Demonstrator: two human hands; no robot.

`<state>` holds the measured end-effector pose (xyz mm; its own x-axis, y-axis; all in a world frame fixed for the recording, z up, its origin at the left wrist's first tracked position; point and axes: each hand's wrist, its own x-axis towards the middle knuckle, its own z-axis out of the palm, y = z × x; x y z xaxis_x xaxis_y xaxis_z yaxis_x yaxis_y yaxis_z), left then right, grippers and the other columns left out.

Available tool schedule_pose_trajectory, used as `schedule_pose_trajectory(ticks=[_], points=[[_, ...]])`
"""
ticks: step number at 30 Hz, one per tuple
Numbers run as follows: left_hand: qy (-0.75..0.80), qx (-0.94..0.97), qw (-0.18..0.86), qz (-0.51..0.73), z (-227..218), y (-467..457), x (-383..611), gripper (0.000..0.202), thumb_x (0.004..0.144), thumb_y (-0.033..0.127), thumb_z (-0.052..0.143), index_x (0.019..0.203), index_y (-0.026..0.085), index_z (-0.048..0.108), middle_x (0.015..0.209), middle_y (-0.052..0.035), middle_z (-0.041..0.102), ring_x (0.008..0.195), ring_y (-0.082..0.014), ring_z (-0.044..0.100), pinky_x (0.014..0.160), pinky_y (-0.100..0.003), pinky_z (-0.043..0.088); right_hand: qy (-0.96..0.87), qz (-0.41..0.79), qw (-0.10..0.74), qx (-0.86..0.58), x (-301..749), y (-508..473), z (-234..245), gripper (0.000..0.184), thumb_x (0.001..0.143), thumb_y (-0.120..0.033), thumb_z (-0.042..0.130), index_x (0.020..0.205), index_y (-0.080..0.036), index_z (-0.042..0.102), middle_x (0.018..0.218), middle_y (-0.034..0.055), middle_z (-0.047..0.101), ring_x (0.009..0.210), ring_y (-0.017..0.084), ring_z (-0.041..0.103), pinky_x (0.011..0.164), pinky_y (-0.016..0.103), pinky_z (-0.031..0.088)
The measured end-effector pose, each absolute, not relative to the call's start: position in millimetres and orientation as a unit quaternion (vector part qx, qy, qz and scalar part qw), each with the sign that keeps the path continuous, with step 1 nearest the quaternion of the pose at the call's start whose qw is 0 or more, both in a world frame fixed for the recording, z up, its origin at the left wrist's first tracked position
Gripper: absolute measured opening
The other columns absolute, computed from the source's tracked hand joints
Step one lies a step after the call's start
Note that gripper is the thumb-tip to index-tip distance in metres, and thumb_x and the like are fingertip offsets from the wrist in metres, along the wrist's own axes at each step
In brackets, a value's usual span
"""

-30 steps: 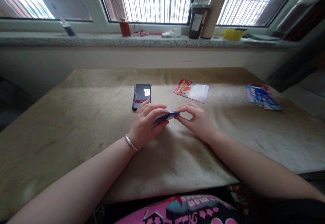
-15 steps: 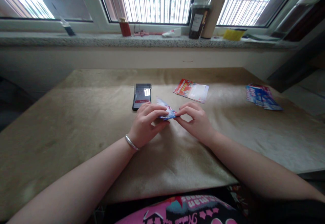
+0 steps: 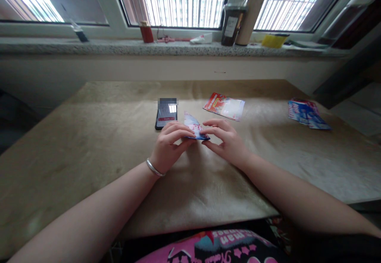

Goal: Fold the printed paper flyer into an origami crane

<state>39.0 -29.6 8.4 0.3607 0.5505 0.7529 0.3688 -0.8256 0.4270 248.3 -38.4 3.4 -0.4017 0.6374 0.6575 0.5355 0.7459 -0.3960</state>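
A small blue-and-white printed leaflet (image 3: 195, 127) with red lettering is tilted up off the table between my hands. My left hand (image 3: 174, 138) pinches its left part, fingers on top and thumb below. My right hand (image 3: 224, 138) is at the right end, with fingertips on the printed face and the thumb under the near edge. The fingers cover part of the leaflet. Just beyond my left hand lies a black smartphone (image 3: 166, 112), its screen facing up.
A red-and-white leaflet (image 3: 224, 106) lies flat beyond my right hand. Several blue and red leaflets (image 3: 308, 114) overlap at the table's right side. On the granite windowsill (image 3: 113, 48) stand a red bottle (image 3: 146, 32) and a dark lidded container (image 3: 232, 26).
The leaflet has turned so more of its printed face shows. My right fingers have opened slightly from a tight corner pinch and now rest over its right part.
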Motion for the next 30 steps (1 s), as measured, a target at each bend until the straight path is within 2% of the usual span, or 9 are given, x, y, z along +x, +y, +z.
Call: schedule_pose_trajectory(ticks=[6,11,13,16,22,26,30], points=[[0.259,0.818,0.101,0.504,5,-27,38,0.006,0.080,0.020,0.067,0.086,0.021,0.068,0.089,-0.0024,0.070,0.087,-0.0157,0.064,0.088,-0.035,0.048,-0.825,0.008,0.461,-0.328,251,-36,3,0.008,0.082,-0.023,0.064,0.090,-0.024,0.065,0.105,0.0051,0.065,0.096,0.018,0.060,0.086,0.037,0.049],[0.297,0.804,0.090,0.507,6,-30,39,0.016,0.079,0.023,0.069,0.095,0.021,0.066,0.095,-0.0041,0.068,0.090,-0.0163,0.062,0.084,-0.033,0.050,-0.813,-0.050,0.460,-0.354,248,-41,11,0.003,0.081,-0.021,0.065,0.083,-0.024,0.064,0.099,0.0040,0.068,0.094,0.019,0.060,0.086,0.038,0.049],[0.308,0.794,0.096,0.516,7,-31,40,0.018,0.077,0.025,0.071,0.093,0.020,0.065,0.092,-0.0045,0.067,0.088,-0.0166,0.061,0.082,-0.032,0.050,-0.813,-0.059,0.454,-0.360,247,-43,13,0.003,0.081,-0.020,0.065,0.081,-0.024,0.063,0.099,0.0036,0.069,0.095,0.020,0.060,0.086,0.038,0.049],[0.304,0.793,0.110,0.516,7,-32,41,0.010,0.078,0.026,0.070,0.084,0.019,0.065,0.086,-0.0034,0.066,0.083,-0.0157,0.061,0.079,-0.031,0.051,-0.813,-0.060,0.450,-0.365,246,-43,13,0.005,0.080,-0.020,0.064,0.078,-0.024,0.062,0.099,0.0028,0.069,0.096,0.020,0.060,0.086,0.038,0.049],[0.328,0.790,0.118,0.505,2,-31,40,0.018,0.079,0.022,0.069,0.095,0.019,0.065,0.091,-0.0039,0.067,0.088,-0.0162,0.061,0.082,-0.032,0.051,-0.815,-0.046,0.449,-0.362,246,-43,11,0.006,0.081,-0.019,0.063,0.078,-0.023,0.060,0.098,0.0029,0.069,0.098,0.020,0.059,0.087,0.039,0.048],[0.306,0.793,0.145,0.506,2,-30,40,0.006,0.081,0.020,0.066,0.087,0.019,0.066,0.087,-0.0032,0.067,0.084,-0.0146,0.062,0.079,-0.029,0.051,-0.816,-0.035,0.450,-0.360,246,-42,10,0.006,0.080,-0.019,0.063,0.079,-0.023,0.060,0.098,0.0029,0.069,0.097,0.020,0.059,0.087,0.039,0.048],[0.298,0.797,0.129,0.509,3,-29,40,0.003,0.080,0.020,0.068,0.083,0.019,0.067,0.083,-0.0027,0.067,0.080,-0.0148,0.062,0.078,-0.031,0.050,-0.814,-0.024,0.454,-0.361,245,-43,10,0.006,0.080,-0.018,0.063,0.079,-0.023,0.059,0.096,0.0032,0.069,0.096,0.020,0.060,0.087,0.039,0.048]])
